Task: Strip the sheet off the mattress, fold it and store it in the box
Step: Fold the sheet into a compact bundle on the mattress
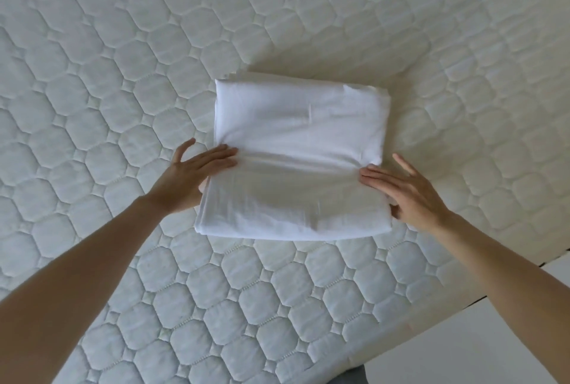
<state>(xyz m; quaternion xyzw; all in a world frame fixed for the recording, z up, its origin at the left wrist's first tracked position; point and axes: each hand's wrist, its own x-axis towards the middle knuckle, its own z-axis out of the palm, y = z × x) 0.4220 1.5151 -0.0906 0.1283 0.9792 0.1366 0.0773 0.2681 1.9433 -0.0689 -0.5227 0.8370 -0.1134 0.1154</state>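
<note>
A white sheet (296, 161), folded into a thick rectangular bundle, lies on the bare quilted mattress (108, 90) near the middle of the view. My left hand (191, 177) presses against the bundle's left side, fingers laid over its top edge. On the right side, my right hand (407, 192) touches the bundle with fingers spread and the thumb tucked under the edge. Both hands clasp the bundle from its sides. No box is in view.
The mattress fills nearly the whole view. Its near edge runs diagonally at the lower right, with a pale floor (462, 346) beyond it. A strip of dark grey clothing (351, 376) shows at the bottom edge.
</note>
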